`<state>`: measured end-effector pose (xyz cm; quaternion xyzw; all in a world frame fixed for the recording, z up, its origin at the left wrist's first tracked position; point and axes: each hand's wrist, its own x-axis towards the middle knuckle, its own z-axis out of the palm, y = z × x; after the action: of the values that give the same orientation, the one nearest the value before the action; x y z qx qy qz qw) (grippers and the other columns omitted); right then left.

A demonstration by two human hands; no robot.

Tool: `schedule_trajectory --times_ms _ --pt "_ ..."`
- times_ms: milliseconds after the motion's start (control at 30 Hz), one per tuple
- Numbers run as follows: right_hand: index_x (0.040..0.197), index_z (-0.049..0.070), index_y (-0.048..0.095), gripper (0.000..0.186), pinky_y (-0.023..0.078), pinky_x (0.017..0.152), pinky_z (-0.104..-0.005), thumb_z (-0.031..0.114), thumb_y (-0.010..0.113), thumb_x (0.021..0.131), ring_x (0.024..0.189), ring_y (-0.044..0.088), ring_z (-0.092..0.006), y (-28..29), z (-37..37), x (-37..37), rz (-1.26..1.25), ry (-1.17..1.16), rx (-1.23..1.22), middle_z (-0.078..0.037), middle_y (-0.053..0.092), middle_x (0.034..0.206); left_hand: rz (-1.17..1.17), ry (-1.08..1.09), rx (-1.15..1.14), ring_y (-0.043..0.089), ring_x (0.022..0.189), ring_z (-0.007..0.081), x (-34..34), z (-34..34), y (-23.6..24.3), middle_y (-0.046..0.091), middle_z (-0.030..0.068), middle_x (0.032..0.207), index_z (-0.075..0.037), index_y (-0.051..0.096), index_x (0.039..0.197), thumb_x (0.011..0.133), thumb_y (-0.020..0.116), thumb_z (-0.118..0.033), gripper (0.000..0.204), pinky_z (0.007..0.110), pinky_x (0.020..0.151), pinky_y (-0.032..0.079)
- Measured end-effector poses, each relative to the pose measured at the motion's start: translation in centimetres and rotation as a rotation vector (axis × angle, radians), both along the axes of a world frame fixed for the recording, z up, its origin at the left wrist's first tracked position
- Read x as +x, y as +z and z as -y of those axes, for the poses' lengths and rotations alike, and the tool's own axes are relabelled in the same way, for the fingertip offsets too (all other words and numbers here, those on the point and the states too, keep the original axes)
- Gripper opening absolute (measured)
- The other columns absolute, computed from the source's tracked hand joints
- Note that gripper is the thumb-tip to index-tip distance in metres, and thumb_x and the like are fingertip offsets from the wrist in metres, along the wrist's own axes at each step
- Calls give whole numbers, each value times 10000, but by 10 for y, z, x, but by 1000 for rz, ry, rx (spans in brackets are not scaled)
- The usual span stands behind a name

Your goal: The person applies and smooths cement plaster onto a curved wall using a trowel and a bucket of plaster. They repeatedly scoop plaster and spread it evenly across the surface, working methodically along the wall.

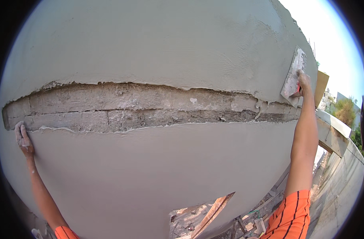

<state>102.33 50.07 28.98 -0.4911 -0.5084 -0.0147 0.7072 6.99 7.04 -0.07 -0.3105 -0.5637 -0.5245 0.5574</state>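
Observation:
My right hand (305, 82) grips the red handle of a plastering trowel (295, 71). The trowel's long flat blade, smeared with grey plaster, lies against the wall near its right edge, above the right end of the bare strip. At the far left my left hand (23, 138) rests on the wall, fingers stretched upward and spotted with plaster, at the lower edge of that strip. Smooth grey plaster (158, 167) covers the wall above and below. Between them runs a bare strip (122, 105) of rough blockwork with ragged plaster edges.
Low in the wall is an opening (190, 219) with a wooden piece along one side; rubble shows through it. A brown board (321, 88) stands beyond the wall's right edge. A concrete ledge (332, 137), scattered timber (261, 225) and bushes (345, 111) lie to the right.

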Motion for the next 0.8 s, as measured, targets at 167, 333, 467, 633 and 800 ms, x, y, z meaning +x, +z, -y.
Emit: schedule_trajectory --times_ms 167,333,467,633,800 --pt "857 14 540 311 398 463 -277 323 580 869 500 491 -110 -34 169 -173 293 119 358 -32 515 608 17 -37 25 550 996 272 21 -3 -3 588 148 1038 18 575 1066 974 397 -177 280 350 906 410" --pt "895 40 502 273 479 512 -368 229 676 801 521 590 -305 -128 243 -341 982 103 449 -143 555 569 -42 33 10 550 998 311 9 3 -1 582 166 1051 19 576 1068 972 395 -174 281 375 914 409" --pt "971 50 535 328 507 485 -385 317 655 822 527 630 -287 -110 210 -337 998 -57 516 -90 613 575 17 -27 -45 548 1013 312 9 1 -3 576 173 1068 19 564 1095 978 386 -186 296 369 923 405" --pt "1040 35 581 445 521 693 -455 439 589 855 799 663 -385 2 189 -311 725 -266 476 -239 663 812 109 -194 97 525 1111 272 33 2 7 556 135 1165 -2 517 1208 996 369 -234 348 351 976 377" --pt "1160 32 592 554 489 845 -423 489 535 853 974 631 -318 140 140 -252 561 -358 539 -178 659 1045 109 -169 83 418 1272 277 123 -37 29 476 135 1342 -22 451 1333 1002 344 -298 444 369 1076 292"
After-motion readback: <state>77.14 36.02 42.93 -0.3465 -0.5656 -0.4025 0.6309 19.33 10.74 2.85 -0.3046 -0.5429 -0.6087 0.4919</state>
